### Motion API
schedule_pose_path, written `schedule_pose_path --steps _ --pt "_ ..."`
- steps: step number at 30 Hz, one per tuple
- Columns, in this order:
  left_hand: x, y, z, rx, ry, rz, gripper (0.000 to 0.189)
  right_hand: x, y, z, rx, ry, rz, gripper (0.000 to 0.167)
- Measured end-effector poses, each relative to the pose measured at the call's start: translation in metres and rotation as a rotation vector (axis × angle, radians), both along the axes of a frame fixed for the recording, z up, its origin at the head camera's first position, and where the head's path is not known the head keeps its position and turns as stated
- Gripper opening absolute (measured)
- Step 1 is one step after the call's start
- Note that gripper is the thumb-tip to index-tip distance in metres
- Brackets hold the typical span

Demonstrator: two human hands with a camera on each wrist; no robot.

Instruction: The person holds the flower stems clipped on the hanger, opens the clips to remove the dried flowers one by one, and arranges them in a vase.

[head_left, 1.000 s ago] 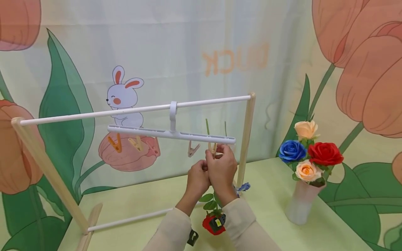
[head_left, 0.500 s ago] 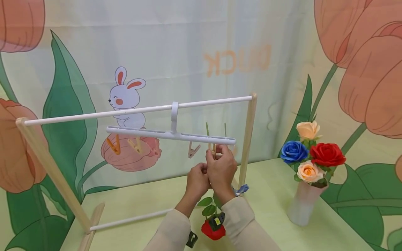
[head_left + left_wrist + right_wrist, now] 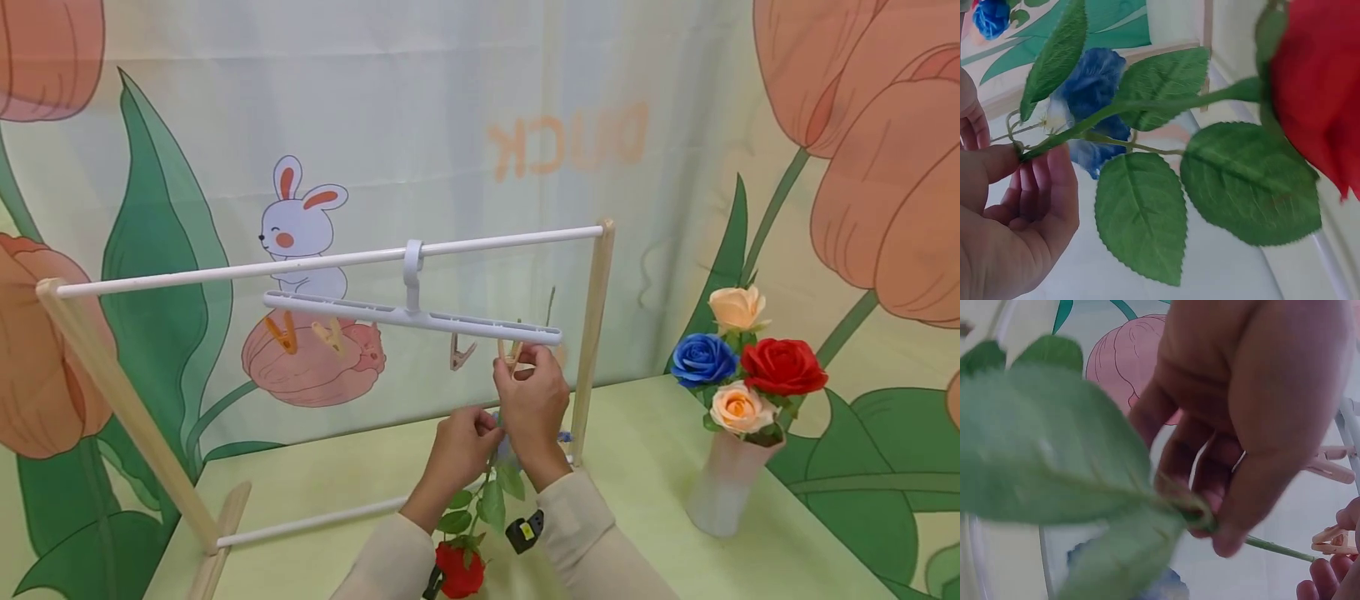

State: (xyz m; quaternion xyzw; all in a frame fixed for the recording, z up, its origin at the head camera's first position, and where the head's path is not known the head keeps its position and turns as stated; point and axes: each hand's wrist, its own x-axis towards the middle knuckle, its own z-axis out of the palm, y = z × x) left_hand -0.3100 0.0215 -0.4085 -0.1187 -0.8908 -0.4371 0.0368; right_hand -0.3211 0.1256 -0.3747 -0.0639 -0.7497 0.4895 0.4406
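My left hand [image 3: 467,442] pinches the green stem of a red rose [image 3: 460,570], which hangs head down below it. In the left wrist view, thumb and fingers meet on the stem [image 3: 1104,114] beside its leaves. My right hand [image 3: 534,400] squeezes a pale wooden-coloured clothespin [image 3: 510,354] under the right end of the white hanger [image 3: 420,318]. The right wrist view has the stem's end [image 3: 1288,552] close to that clothespin [image 3: 1333,542]. A blue flower [image 3: 1091,87] hangs behind the rose, partly hidden by leaves and hands.
The hanger hooks over a white rod [image 3: 322,261] on a wooden-legged rack [image 3: 127,412]. Other clothespins hang along it: orange [image 3: 281,333], yellow [image 3: 328,336] and a pale pinkish one [image 3: 461,352]. A vase [image 3: 723,487] of several roses stands on the table at right.
My left hand has shifted slightly down and left, and the red rose has swung left. Its stem tip has dropped from well above the hanger bar. My right hand stays at the clothespin.
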Motion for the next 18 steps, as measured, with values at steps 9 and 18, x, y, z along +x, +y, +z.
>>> schedule_pose_path --steps 9,18 --pt "0.015 -0.014 -0.003 -0.172 0.128 -0.057 0.014 0.007 0.004 -0.002 -0.007 -0.002 0.06 0.044" --pt "0.026 -0.023 -0.004 -0.304 0.21 -0.019 0.014 0.013 0.014 -0.004 0.027 0.025 0.044 0.037"
